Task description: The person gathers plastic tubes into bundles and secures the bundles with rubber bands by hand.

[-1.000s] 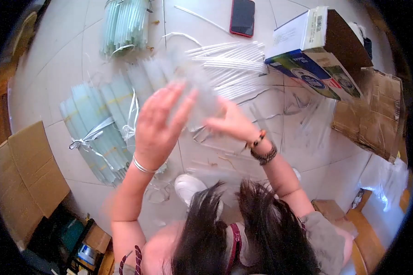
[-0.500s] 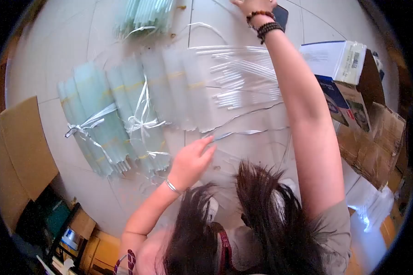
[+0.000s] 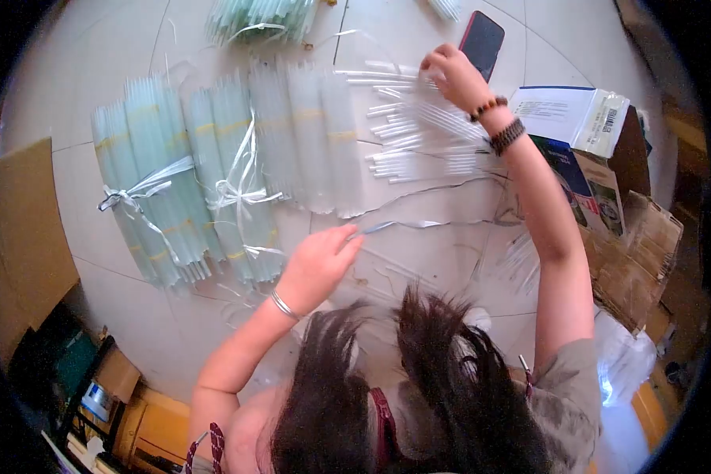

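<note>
My left hand (image 3: 320, 265) pinches the end of a thin silvery ribbon (image 3: 426, 224) lying across the floor. Above it stretch bundles of pale tubes: two groups tied with white ribbon (image 3: 154, 182) (image 3: 233, 158), and a few with yellow bands (image 3: 312, 126) beside them. Over the upper part of the loose clear tubes (image 3: 419, 134) is my right hand (image 3: 453, 75), its fingers drawn together; what they hold, if anything, is too small to make out. Just right of its fingers lies a phone (image 3: 483, 43) with a red edge.
An open printed carton (image 3: 565, 118) and brown cardboard (image 3: 636, 261) stand at the right, with clear plastic (image 3: 624, 355) below. Another tube bundle (image 3: 262, 17) lies at the top. Cardboard (image 3: 28, 237) and a shelf with items (image 3: 95, 399) are at the left.
Both hands have left the blurred pale bundle, which lies beside the others. My left hand has taken the ribbon end. My right hand reached far forward, then came back over the loose tubes.
</note>
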The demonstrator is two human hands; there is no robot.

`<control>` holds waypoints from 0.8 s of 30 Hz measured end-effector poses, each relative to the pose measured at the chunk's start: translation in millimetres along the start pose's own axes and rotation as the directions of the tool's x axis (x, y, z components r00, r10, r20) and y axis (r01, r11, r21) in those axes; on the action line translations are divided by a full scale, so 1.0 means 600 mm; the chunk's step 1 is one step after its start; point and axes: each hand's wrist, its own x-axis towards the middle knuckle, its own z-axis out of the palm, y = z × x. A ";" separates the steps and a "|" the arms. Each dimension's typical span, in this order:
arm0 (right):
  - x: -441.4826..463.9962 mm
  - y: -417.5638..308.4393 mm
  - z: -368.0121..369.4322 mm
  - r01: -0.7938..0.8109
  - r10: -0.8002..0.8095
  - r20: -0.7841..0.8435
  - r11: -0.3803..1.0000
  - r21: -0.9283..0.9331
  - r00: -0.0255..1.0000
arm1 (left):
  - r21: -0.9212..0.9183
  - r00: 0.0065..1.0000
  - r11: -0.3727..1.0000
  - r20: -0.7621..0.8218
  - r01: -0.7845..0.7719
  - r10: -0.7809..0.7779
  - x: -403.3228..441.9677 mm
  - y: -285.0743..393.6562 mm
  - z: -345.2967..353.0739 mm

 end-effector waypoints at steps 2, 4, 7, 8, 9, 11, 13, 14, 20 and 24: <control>-0.054 -0.040 -0.015 0.051 -0.051 0.005 0.999 0.006 0.999 | 0.015 1.000 1.000 0.022 0.002 -0.002 -0.009 0.005 -0.001; -0.093 -0.077 -0.035 -0.006 0.007 0.178 1.000 -0.006 0.984 | 0.021 0.998 1.000 0.062 0.007 -0.009 -0.015 0.011 -0.001; -0.139 -0.144 -0.038 -0.007 0.088 0.310 0.968 -0.253 0.947 | 0.017 0.998 1.000 0.060 -0.021 0.020 -0.022 0.022 0.006; -0.149 -0.166 -0.033 -0.014 0.127 0.352 0.952 -0.307 0.927 | 0.025 0.998 0.999 0.063 -0.033 0.031 -0.024 0.027 0.007; -0.156 -0.182 -0.028 -0.017 0.168 0.390 0.932 -0.362 0.905 | 0.034 0.997 0.998 0.065 -0.045 0.042 -0.024 0.030 0.008; -0.175 -0.205 -0.012 0.022 0.168 0.406 0.906 -0.423 0.898 | 0.042 0.996 0.998 0.072 -0.055 0.052 -0.027 0.039 0.009; -0.183 -0.219 -0.006 0.048 0.167 0.423 0.891 -0.452 0.891 | 0.042 0.996 0.998 0.074 -0.053 0.049 -0.028 0.048 0.009; -0.183 -0.224 -0.004 0.063 0.161 0.424 0.883 -0.466 0.891 | 0.044 0.996 0.997 0.068 -0.056 0.052 -0.029 0.052 0.010; -0.154 -0.187 0.030 0.054 0.093 0.310 0.899 -0.435 0.946 | 0.056 0.996 0.995 0.043 -0.077 0.074 -0.037 0.075 0.007; -0.120 -0.162 0.038 0.066 0.060 0.258 0.889 -0.453 0.964 | 0.039 0.997 0.996 0.014 -0.081 0.081 -0.047 0.078 0.020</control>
